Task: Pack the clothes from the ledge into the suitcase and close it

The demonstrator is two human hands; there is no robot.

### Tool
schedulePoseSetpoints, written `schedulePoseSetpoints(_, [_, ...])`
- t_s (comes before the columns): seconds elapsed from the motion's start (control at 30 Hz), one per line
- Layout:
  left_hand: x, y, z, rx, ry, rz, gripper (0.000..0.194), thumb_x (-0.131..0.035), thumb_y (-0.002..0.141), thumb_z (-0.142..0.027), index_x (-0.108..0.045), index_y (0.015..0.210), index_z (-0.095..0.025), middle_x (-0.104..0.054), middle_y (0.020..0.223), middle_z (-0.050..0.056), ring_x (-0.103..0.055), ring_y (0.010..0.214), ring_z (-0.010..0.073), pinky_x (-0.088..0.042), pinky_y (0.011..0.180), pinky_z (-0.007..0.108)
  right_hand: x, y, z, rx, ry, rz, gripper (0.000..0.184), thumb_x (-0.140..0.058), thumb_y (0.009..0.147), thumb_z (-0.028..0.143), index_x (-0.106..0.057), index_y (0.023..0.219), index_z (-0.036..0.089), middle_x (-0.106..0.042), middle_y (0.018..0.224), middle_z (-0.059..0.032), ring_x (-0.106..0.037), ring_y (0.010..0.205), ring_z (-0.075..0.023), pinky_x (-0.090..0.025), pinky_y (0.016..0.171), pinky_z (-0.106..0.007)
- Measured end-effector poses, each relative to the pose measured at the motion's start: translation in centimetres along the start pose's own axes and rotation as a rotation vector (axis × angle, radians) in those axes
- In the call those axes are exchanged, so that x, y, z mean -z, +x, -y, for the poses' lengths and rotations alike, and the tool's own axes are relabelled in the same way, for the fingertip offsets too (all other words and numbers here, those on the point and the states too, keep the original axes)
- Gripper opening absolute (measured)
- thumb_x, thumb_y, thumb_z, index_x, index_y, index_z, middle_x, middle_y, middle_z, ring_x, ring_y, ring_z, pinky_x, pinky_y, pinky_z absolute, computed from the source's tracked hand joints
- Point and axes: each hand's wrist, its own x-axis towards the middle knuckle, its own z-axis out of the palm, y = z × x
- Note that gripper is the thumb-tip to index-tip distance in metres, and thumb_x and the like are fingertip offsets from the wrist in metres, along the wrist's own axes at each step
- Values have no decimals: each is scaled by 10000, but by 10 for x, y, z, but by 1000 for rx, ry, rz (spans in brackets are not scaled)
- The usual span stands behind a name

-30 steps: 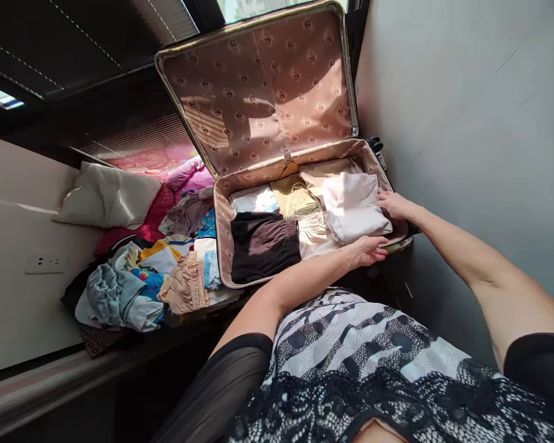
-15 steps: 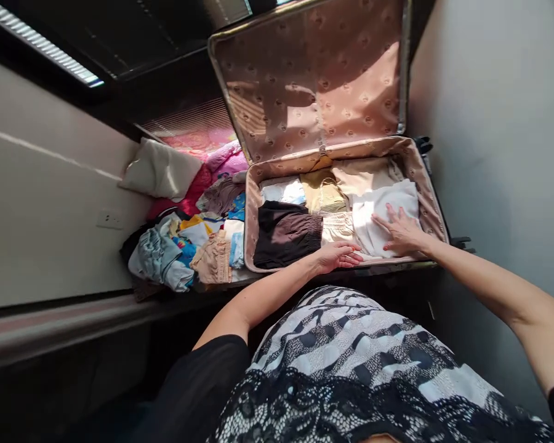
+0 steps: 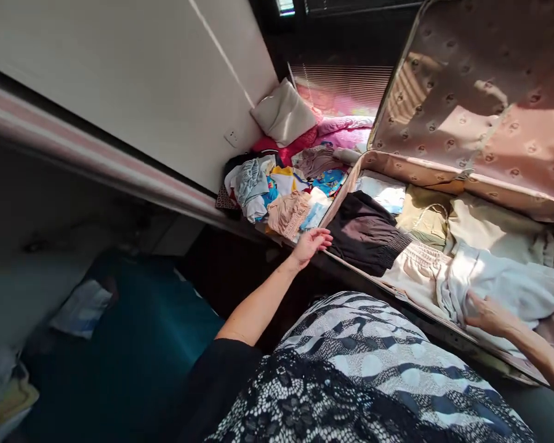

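An open suitcase point(image 3: 364, 258) with a pink patterned lining holds folded clothes. My right hand point(image 3: 492, 315) lies on a white garment point(image 3: 508, 280) at its right side, fingers stretched out against the cloth. Left of that garment are cream shorts with a gathered waistband point(image 3: 420, 264) and a dark brown pair of bottoms point(image 3: 369, 231). My left hand point(image 3: 311, 245) hovers by the suitcase's front left corner, open, with its fingers apart and nothing in them. Beige clothing point(image 3: 493, 224), a khaki garment point(image 3: 422, 212) and a white and blue piece point(image 3: 383, 189) fill the back row.
To the left of the suitcase lies a pile of loose clothes, with peach shorts point(image 3: 289, 212) and a grey-blue garment point(image 3: 252, 181). A pale cushion point(image 3: 284, 114) leans against the wall behind it. Below left is a dark teal surface point(image 3: 143, 326).
The view has swung left. My left hand has moved from the suitcase's front edge near the cream shorts to its left corner. My right hand stays on the white garment, which looks more rumpled.
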Motion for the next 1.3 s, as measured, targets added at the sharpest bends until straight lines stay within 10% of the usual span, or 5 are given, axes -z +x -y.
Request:
schedulePoseSetpoints(0.17, [89, 30, 6, -90, 552, -491, 392, -832, 865, -131, -756, 1249, -156, -759, 1293, 170, -754, 1191, 294, -600, 1107, 452, 45, 45, 44, 26, -5, 52, 980, -551, 722, 811, -659, 1580, 349, -799, 1000, -259, -749, 785, -584, -582, 750, -799])
schedulePoseSetpoints(0.67, [93, 77, 24, -169, 1001, -179, 959, -760, 874, -154, -380, 1751, -79, -420, 1728, 307, -346, 1644, 449, -225, 1386, 543, 60, 165, 421, 518, -231, 104, 533, -557, 1059, 339, -656, 1570, 223, -736, 1427, -178, -732, 1243, -350, -603, 1042, -449])
schedulePoseSetpoints(0.87, [91, 95, 14, -78, 753, -300, 511, -565, 1059, -204, -663, 1544, -76, -653, 1504, 312, -526, 1524, 436, -293, 1340, 540, 34, 180, 472, 450, -340, 92, 552, -596, 1048, 340, -631, 1569, 163, -661, 1506, -230, -644, 1286, -382, -525, 1066, -455])
schedulePoseSetpoints(1.07, [153, 118, -3, -12, 487, -389, 379, -644, 1004, -146, -762, 1362, -104, -771, 1370, 251, -703, 1364, 368, -459, 1247, 482, 8, 200, 502, 469, -468, 19, 922, -790, 920, 439, -452, 1731, 159, -538, 1622, -316, -515, 1405, -475, -416, 1148, -555])
schedulePoseSetpoints(1.3, [198, 116, -6, -26, -94, -375, 279, -736, 841, -165, -768, 1118, -156, -851, 1161, 109, -804, 1104, 234, -624, 1018, 333, 7, 234, 517, 352, -457, 148, 531, -548, 1005, 175, -649, 1526, 184, -705, 1378, -274, -674, 1239, -377, -472, 1057, -462])
